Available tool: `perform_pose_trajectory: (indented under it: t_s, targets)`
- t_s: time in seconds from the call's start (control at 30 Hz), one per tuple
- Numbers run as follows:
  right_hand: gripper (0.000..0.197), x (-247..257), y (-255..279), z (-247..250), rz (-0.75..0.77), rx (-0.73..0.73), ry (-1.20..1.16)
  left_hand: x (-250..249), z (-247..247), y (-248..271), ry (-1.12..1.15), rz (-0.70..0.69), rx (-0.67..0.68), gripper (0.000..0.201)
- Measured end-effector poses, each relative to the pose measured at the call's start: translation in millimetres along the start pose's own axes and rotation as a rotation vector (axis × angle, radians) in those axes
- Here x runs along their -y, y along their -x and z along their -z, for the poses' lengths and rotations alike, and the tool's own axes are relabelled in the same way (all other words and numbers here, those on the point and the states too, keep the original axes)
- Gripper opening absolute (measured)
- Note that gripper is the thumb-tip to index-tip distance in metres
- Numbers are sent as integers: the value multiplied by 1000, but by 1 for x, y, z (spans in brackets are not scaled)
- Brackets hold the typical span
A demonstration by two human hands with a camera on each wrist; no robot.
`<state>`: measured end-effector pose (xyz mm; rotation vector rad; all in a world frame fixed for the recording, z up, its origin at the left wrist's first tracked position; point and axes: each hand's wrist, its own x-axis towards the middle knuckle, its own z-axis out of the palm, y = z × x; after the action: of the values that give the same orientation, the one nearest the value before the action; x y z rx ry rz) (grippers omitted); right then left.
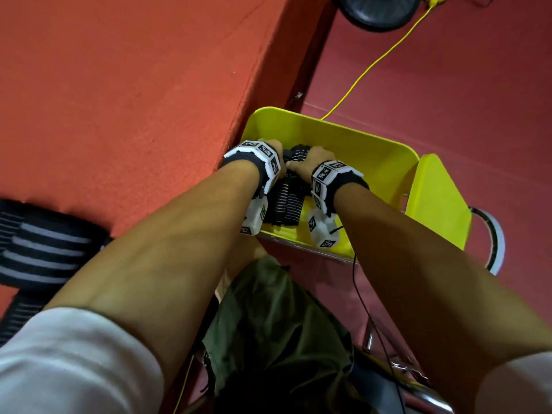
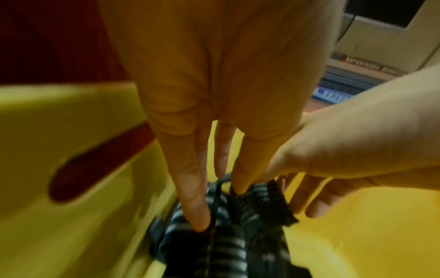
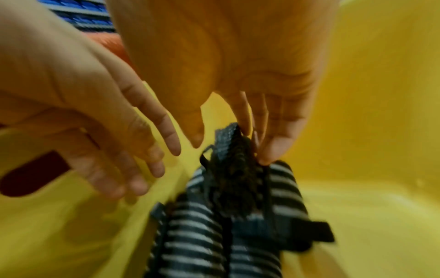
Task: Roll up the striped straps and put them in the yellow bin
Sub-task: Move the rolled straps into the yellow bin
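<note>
Inside the yellow bin (image 1: 373, 150), down by my knees and against the edge of the red counter (image 1: 119, 85), both my forearms reach forward and down, wrists nearly side by side. My left hand (image 2: 214, 94) points straight down into the bin with its fingers (image 2: 195, 203) extended; the fingertips press on the top of a rolled striped strap (image 2: 228, 250) lying along the bin's left wall. Nothing is curled round it from that side, the hand is flat and loose. My right hand (image 3: 250, 75) comes in beside it, fingers (image 3: 273, 143) also long and only slightly bent, their tips on the dark fuzzy fastener end (image 3: 233, 180) that sticks up from the rolls; the thumb hangs free just short of it. Whether the tips pinch that end or merely touch it, I cannot tell through the blur. Two black-and-grey striped rolls sit side by side on the bin floor beneath my hands. More striped straps (image 1: 38, 249), not yet rolled, lie flat on the counter at my left elbow. A yellow cable (image 1: 373, 64) runs across the red floor (image 1: 463, 100) beyond the bin.
</note>
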<state>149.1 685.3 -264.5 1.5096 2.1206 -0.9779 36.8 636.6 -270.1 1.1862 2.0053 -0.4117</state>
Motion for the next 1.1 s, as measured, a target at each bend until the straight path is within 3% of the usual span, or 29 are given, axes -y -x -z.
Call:
perform_pose_trajectory:
  t_s: [0.03,0.13,0.23,0.3,0.37,0.5,0.67,0.83,0.9,1.1]
  targets:
    - [48,4,7,5,19,-44,14,3,5,8,37,9,2,16]
    - [24,27,33,22,123,-186,47,5,26,49,228,-21,-238,15]
    - [23,59,76,31,325,-288,50,16,42,114,367,-35,-526,22]
    - [24,81,109,31,487,-338,15,37,38,158,463,-22,-650,33]
    - [24,104,144,24,661,-355,-4,66,26,203,519,10,-774,39]
    - [23,147,205,-11,945,-236,50,124,-18,276,515,169,-948,23]
    - [26,185,251,-76,1125,-53,233,189,-88,328,519,397,-908,26]
    - [45,206,263,-109,1157,-68,433,212,-127,337,591,478,-682,66]
    - [52,213,264,-116,1134,-81,546,213,-133,335,606,477,-651,74]
    - [63,214,256,-125,1082,-148,756,212,-135,328,545,480,-647,59]
